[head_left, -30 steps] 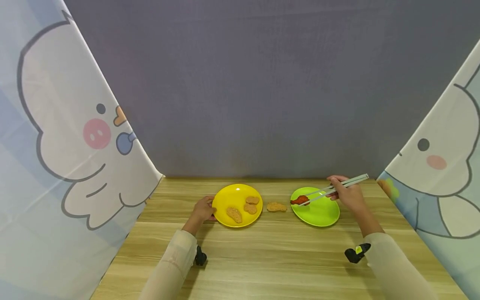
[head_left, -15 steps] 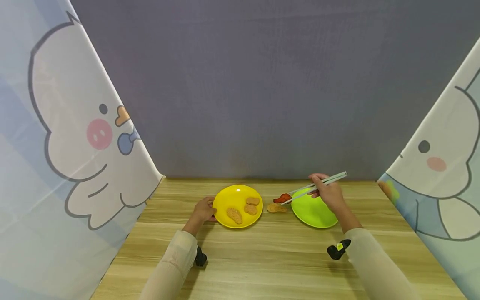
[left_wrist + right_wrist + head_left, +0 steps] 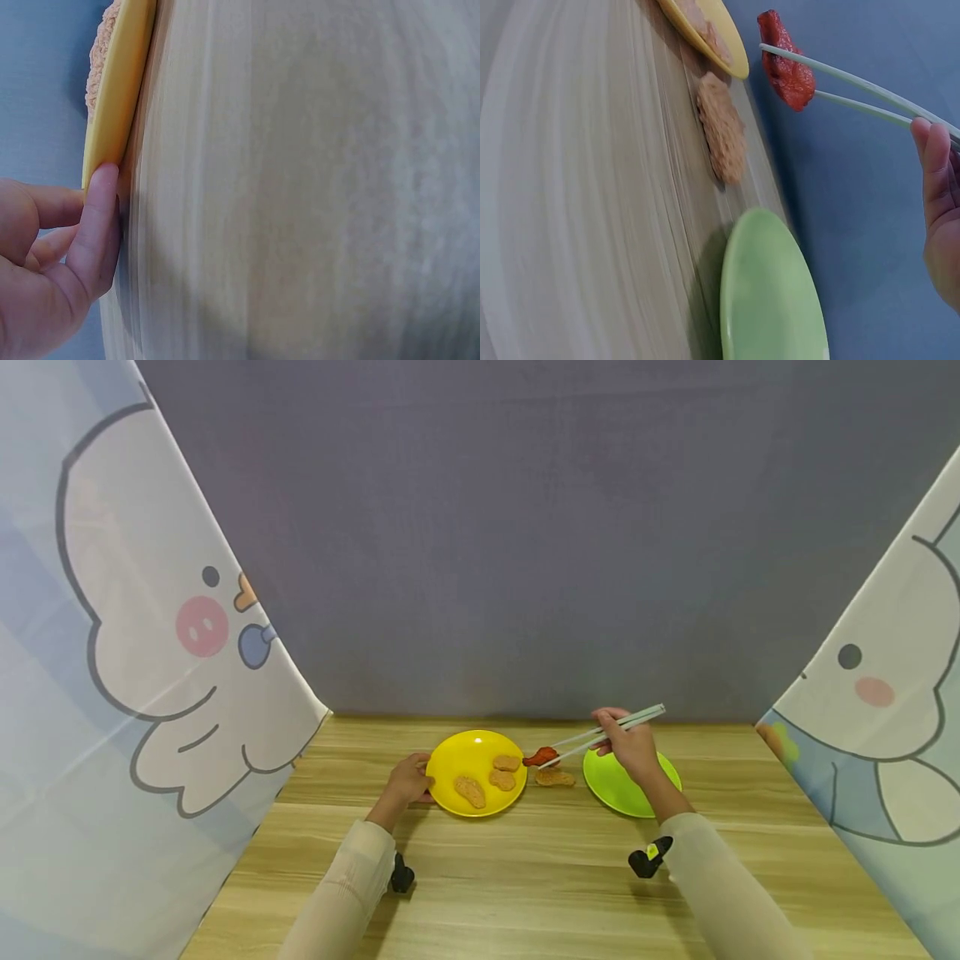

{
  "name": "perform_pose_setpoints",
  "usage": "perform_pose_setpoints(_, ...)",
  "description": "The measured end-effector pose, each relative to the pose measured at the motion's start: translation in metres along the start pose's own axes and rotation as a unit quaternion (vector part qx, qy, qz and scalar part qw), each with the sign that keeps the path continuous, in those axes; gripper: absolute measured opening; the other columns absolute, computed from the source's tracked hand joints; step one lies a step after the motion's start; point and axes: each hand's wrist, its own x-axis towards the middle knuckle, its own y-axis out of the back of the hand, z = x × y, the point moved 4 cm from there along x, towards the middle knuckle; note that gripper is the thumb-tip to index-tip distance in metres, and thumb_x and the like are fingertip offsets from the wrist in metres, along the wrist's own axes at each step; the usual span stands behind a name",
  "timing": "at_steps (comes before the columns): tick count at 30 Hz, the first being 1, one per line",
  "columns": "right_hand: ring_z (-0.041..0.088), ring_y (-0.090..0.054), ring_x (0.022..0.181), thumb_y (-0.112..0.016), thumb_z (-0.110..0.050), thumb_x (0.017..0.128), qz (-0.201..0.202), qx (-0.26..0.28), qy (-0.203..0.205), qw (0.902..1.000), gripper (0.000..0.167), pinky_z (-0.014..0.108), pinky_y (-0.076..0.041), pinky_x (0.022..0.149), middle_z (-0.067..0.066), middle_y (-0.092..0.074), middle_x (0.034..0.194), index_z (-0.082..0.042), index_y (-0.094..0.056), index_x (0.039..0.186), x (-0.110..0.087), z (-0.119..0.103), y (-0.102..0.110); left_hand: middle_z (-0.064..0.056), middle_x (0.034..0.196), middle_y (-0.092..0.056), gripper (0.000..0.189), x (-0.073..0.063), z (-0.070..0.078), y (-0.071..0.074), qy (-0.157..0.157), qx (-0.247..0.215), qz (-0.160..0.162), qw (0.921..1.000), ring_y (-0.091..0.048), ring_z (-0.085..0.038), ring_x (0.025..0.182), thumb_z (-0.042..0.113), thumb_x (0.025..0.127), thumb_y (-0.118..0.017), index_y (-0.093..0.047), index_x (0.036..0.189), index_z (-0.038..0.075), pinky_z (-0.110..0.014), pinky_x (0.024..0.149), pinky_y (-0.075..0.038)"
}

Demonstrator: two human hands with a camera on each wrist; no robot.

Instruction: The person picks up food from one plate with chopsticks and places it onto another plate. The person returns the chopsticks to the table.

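My left hand pinches the left rim of a yellow plate, thumb and fingers on either side of the edge in the left wrist view. Three tan breaded chicken pieces lie on that plate. My right hand holds a pair of pale chopsticks. Their tips clasp a red chicken drumstick, raised above the table in the right wrist view. From the head view, the drumstick is by the yellow plate's right rim, overlapping a breaded chicken piece lying on the table.
A bare green plate sits on the wooden table beneath my right forearm. Behind the table stands a grey cloth wall. Cartoon-printed panels flank both sides.
My right hand has moved left, carrying the drumstick in the chopsticks from over the green plate, past the loose chicken piece, to the yellow plate's edge. The left hand stays put.
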Motion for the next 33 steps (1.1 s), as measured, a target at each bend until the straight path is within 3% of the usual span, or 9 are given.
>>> perform_pose_setpoints(5,0.016,-0.074,0.061,-0.057,-0.014,0.104,0.003,0.019,0.0,0.9998,0.039,0.029,-0.063,0.053,-0.008,-0.064,0.082,0.018,-0.059,0.126,0.0,0.003,-0.015,-0.027,0.125,-0.062,0.057,-0.001,0.0,0.0,0.001,0.0,0.003,1.0,-0.073,-0.025,0.082,-0.006,0.092,-0.06,-0.049,0.147,0.002,-0.034,0.062,-0.066)
perform_pose_setpoints(10,0.009,-0.072,0.058,-0.058,-0.018,0.104,0.014,0.029,0.013,0.9994,0.04,0.025,-0.061,0.051,-0.009,-0.065,0.077,0.016,-0.061,0.124,0.007,0.021,-0.029,-0.027,0.124,-0.062,0.056,-0.001,0.0,0.0,0.002,-0.002,0.002,1.0,-0.072,-0.024,0.081,-0.006,0.092,-0.06,-0.049,0.147,0.002,-0.034,0.062,-0.066)
perform_pose_setpoints(17,0.01,-0.072,0.059,-0.06,-0.029,0.104,0.034,0.012,-0.001,0.9993,0.041,0.026,-0.063,0.055,0.01,-0.064,0.093,0.007,-0.067,0.122,0.006,0.028,-0.054,-0.028,0.124,-0.062,0.056,-0.001,0.003,0.001,-0.003,0.002,0.002,1.0,-0.072,-0.022,0.079,-0.006,0.093,-0.06,-0.049,0.147,0.002,-0.034,0.062,-0.066)
perform_pose_setpoints(25,0.011,-0.071,0.057,-0.061,-0.026,0.103,0.056,0.029,-0.006,0.998,0.038,0.026,-0.063,0.053,0.028,-0.062,0.096,0.008,-0.069,0.119,0.002,0.038,-0.088,-0.026,0.123,-0.062,0.055,-0.004,0.002,0.0,0.0,-0.004,0.004,1.0,-0.071,-0.023,0.079,-0.007,0.093,-0.06,-0.051,0.146,0.003,-0.035,0.061,-0.066)
perform_pose_setpoints(33,0.015,-0.071,0.058,-0.06,-0.022,0.104,0.071,0.016,-0.014,0.9973,0.034,0.049,-0.063,0.062,0.034,-0.065,0.094,0.006,-0.07,0.119,-0.006,0.042,-0.116,-0.025,0.118,-0.062,0.054,-0.004,0.004,-0.002,0.001,0.001,0.009,1.0,-0.07,-0.021,0.076,-0.008,0.092,-0.06,-0.052,0.145,0.002,-0.035,0.06,-0.066)
